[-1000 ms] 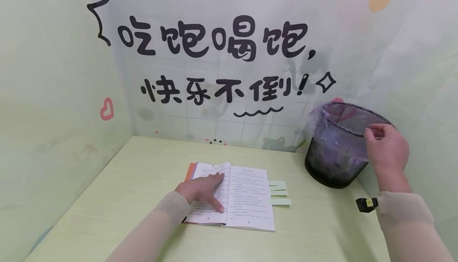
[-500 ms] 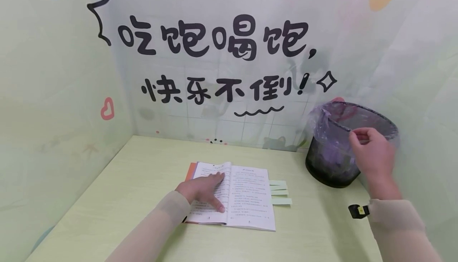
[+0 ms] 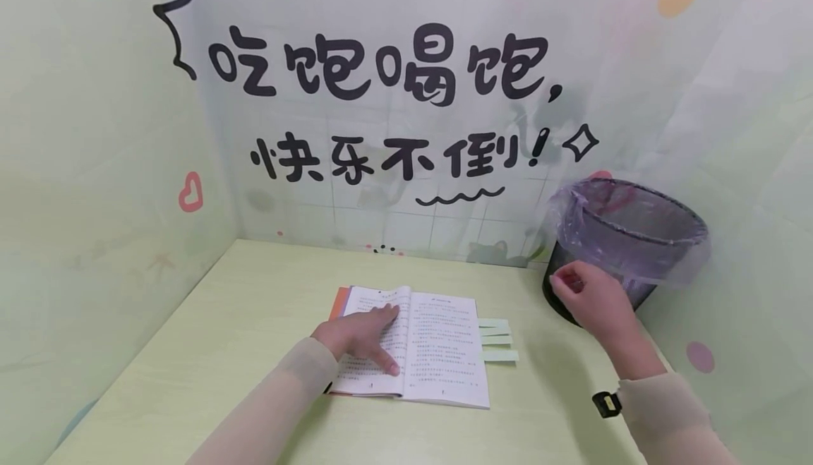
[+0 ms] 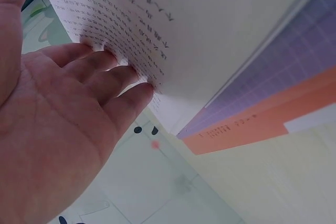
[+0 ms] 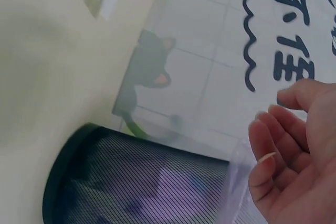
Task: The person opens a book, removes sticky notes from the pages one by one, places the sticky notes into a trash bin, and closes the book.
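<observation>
While left hand [image 3: 360,336] touches open book [image 3: 411,345] | pages' [image 3: 442,348] long axis toward back wall [image 3: 394,116]

Pressed into a compact, booth-like desk corner, we are facing a pale yellow-green table [image 3: 222,324] that printed walls are enclosing at left, far side and right; home, shop or office, we are failing to tell. Creases are running through the left wall [image 3: 95,168] and right wall [image 3: 756,211], giving them the look of hung sheeting. On the far wall [image 3: 381,118], black Chinese lettering [image 3: 408,160] is cheering food, drink and happiness, and a cat-like figure [image 5: 149,59] is adding whimsy. An open book [image 3: 444,352] is lending a study-desk air, while a mesh bin [image 5: 131,177] is standing far right.
</observation>
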Action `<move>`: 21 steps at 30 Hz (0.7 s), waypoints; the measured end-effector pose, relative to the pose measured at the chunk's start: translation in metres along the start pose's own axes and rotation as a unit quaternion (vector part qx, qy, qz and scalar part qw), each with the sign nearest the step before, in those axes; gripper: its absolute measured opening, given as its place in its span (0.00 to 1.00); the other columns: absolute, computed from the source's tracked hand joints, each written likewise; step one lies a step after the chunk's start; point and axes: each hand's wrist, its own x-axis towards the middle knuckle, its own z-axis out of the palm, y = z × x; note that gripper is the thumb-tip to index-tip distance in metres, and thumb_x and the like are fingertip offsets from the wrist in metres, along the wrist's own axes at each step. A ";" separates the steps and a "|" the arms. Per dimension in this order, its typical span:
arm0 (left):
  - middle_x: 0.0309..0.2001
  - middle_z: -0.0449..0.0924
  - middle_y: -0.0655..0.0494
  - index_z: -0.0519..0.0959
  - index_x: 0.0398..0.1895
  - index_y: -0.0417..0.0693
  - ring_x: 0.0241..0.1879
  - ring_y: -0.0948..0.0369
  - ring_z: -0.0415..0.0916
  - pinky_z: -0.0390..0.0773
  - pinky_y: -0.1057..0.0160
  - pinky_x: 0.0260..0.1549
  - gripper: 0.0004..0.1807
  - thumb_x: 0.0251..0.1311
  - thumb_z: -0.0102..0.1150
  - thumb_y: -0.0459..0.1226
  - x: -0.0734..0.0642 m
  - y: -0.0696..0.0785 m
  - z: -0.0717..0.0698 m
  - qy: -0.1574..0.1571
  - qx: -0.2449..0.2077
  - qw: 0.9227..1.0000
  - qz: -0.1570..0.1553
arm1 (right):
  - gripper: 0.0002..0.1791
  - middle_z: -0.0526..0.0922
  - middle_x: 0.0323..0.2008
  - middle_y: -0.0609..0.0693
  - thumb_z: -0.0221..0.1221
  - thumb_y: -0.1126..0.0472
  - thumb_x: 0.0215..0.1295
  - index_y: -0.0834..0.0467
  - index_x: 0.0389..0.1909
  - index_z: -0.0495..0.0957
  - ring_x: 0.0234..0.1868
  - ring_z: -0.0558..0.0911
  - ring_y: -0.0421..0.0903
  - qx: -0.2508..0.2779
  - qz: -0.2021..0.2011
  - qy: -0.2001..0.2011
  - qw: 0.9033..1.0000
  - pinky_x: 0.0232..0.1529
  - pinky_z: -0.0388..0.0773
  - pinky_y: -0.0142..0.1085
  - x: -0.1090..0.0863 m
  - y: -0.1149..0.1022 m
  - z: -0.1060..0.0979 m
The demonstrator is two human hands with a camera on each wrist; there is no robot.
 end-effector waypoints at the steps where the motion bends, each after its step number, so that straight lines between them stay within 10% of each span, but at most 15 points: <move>1: 0.91 0.50 0.49 0.52 0.91 0.52 0.90 0.46 0.49 0.55 0.42 0.87 0.73 0.45 0.88 0.58 0.000 0.000 0.000 0.000 0.000 1.000 0.000 | 0.10 0.91 0.39 0.53 0.64 0.56 0.77 0.58 0.45 0.88 0.40 0.88 0.51 -0.001 -0.002 -0.017 1.000 0.45 0.85 0.53 -0.001 -0.001 0.005; 12: 0.91 0.50 0.50 0.53 0.91 0.53 0.90 0.46 0.49 0.54 0.42 0.88 0.73 0.45 0.89 0.57 -0.001 0.001 -0.002 -0.001 -0.011 1.000 -0.003 | 0.06 0.88 0.37 0.44 0.70 0.55 0.73 0.54 0.43 0.88 0.36 0.80 0.39 0.002 -0.042 -0.177 0.983 0.38 0.80 0.39 -0.019 -0.008 0.052; 21: 0.91 0.50 0.49 0.53 0.91 0.52 0.90 0.45 0.49 0.54 0.42 0.88 0.73 0.45 0.89 0.57 -0.002 0.001 -0.001 -0.002 -0.010 1.000 -0.005 | 0.10 0.86 0.39 0.42 0.75 0.56 0.67 0.54 0.44 0.87 0.42 0.81 0.42 0.006 -0.061 -0.235 0.970 0.46 0.82 0.41 -0.033 -0.014 0.081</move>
